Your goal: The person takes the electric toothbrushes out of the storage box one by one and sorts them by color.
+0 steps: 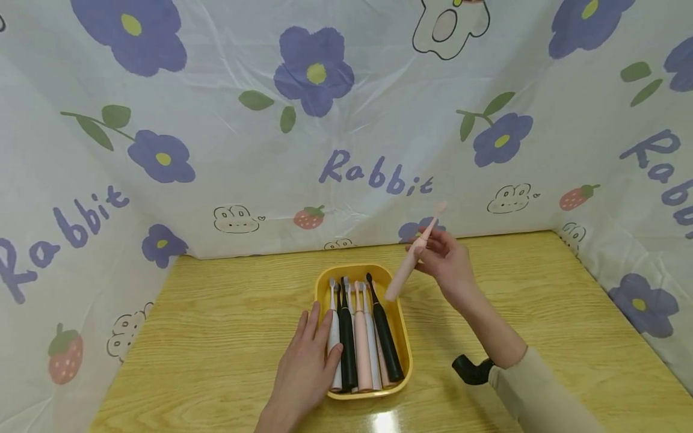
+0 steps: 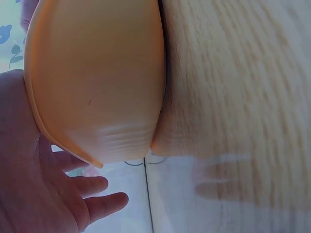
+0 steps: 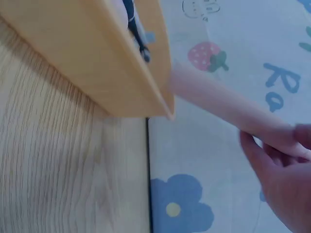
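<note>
A pink electric toothbrush (image 1: 402, 275) is pinched in my right hand (image 1: 450, 264), above the right rim of a yellow tray (image 1: 408, 355). Its brush head points up and away, and its base is down by the rim. Inside the tray lie several electric toothbrushes side by side: a black one (image 1: 387, 337) at the right, a pink one (image 1: 361, 343) mid-tray, others white or black. My left hand (image 1: 304, 364) rests on the tray's left rim with its fingers extended, covering part of a white toothbrush. The left wrist view shows that hand (image 2: 43, 184) against the tray's outer wall (image 2: 97, 73).
On the wooden table (image 1: 233, 337), right of the tray, lies a black curved object (image 1: 472, 370), partly hidden by my right sleeve (image 1: 541, 397). A white cloth (image 1: 260, 150) with flowers and "Rabbit" lettering hangs behind the table and along both sides.
</note>
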### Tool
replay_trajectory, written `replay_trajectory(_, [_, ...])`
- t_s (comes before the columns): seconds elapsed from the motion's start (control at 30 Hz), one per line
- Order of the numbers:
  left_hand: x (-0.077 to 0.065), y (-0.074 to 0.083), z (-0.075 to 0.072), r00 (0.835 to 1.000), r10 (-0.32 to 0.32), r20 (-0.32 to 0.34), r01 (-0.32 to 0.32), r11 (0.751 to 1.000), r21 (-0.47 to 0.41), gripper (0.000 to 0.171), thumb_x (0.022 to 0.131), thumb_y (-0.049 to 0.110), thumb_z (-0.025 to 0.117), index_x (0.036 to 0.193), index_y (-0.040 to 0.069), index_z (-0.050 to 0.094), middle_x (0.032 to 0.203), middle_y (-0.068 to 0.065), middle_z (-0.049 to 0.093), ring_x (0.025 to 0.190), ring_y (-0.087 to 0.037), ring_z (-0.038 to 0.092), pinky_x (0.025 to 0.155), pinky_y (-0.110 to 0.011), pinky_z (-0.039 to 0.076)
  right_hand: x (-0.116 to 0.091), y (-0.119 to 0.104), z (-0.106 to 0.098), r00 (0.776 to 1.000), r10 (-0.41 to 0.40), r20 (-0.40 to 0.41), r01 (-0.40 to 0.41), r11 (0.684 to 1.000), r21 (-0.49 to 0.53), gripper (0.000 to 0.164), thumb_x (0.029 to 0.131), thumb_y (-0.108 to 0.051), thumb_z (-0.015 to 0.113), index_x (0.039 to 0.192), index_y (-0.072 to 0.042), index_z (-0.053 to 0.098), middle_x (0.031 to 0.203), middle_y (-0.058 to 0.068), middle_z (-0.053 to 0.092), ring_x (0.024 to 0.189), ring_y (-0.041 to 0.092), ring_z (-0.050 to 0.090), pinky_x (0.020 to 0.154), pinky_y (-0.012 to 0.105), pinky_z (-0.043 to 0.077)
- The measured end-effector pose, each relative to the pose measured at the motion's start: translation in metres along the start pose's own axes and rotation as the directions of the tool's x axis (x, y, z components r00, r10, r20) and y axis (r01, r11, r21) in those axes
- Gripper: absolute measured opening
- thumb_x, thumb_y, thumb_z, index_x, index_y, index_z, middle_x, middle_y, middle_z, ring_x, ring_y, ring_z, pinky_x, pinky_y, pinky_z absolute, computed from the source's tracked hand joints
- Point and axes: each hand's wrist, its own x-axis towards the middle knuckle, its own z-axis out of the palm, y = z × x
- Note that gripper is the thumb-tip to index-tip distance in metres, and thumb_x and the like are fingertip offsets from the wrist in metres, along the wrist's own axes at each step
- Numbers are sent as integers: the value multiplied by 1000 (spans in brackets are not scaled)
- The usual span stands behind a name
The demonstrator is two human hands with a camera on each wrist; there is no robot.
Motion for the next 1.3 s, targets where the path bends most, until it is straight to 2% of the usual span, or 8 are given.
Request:
replay_trajectory(0.07, [0, -1, 0, 1000, 3, -3, -3, 1000, 0, 61, 103, 30, 61, 156, 6, 43, 165, -22, 27, 148, -47, 29, 110, -61, 39, 4, 1, -3, 992, -104, -71, 100, 993, -58, 41, 102, 3, 59, 142, 7, 49, 132, 30, 59, 109, 17, 68, 86, 29, 58])
replay_trajectory(0.13, [0, -1, 0, 1000, -1, -6, 1, 1000, -2, 61, 103, 30, 62, 156, 6, 43, 165, -22, 27, 148, -47, 28, 110, -61, 38, 8, 6, -5, 973, -204, -111, 185, 969, -162, 39, 100, 3, 62, 138, 7, 54, 128, 29, 62, 108, 19, 67, 87, 24, 56])
replay_trajectory(0.2, [0, -2, 0, 1000, 0, -10, 0, 1000, -4, 61, 103, 30, 62, 156, 6, 44, 165, -22, 27, 148, -47, 28, 109, -61, 39, 11, 12, -7, 954, -276, -118, 235, 931, -279, 35, 100, 2, 63, 134, 7, 58, 124, 26, 66, 109, 26, 66, 90, 26, 56])
replay_trajectory(0.27, [-1, -2, 1, 1000, -5, -10, 5, 1000, -5, 61, 102, 31, 62, 156, 6, 45, 165, -21, 27, 148, -46, 28, 109, -61, 39, 12, 19, -9, 942, -318, -108, 258, 892, -371, 32, 100, 1, 64, 131, 6, 60, 122, 24, 67, 110, 32, 66, 92, 33, 56])
replay_trajectory(0.37, [-1, -2, 1, 1000, -5, -12, 5, 1000, -3, 61, 102, 31, 63, 155, 6, 45, 165, -22, 27, 148, -47, 28, 109, -61, 39, 14, 30, -10, 938, -330, -105, 259, 869, -422, 30, 99, 2, 64, 129, 5, 63, 119, 22, 69, 109, 37, 67, 90, 47, 57])
replay_trajectory(0.47, [0, -2, 2, 1000, -6, -14, 6, 1000, -2, 61, 102, 31, 62, 155, 6, 45, 165, -22, 27, 148, -47, 28, 109, -61, 39, 15, 38, -10, 934, -338, -114, 257, 861, -440, 30, 99, 2, 65, 129, 6, 63, 118, 23, 69, 108, 38, 67, 88, 52, 57])
replay_trajectory(0.87, [0, -3, 3, 1000, -6, 0, 6, 1000, -11, 62, 102, 32, 62, 156, 8, 44, 166, -20, 25, 148, -47, 27, 106, -62, 41, 18, 55, -5, 941, -322, -106, 234, 844, -483, 31, 96, 7, 65, 127, 8, 62, 116, 26, 67, 109, 41, 66, 87, 53, 57])
replay_trajectory(1.3, [1, -3, 3, 1000, -4, 9, 4, 1000, -4, 61, 103, 32, 62, 156, 7, 44, 166, -20, 24, 149, -46, 27, 106, -61, 42, 16, 54, -3, 954, -279, -114, 194, 859, -474, 33, 99, -2, 65, 131, 4, 61, 120, 24, 67, 110, 38, 66, 90, 52, 57])
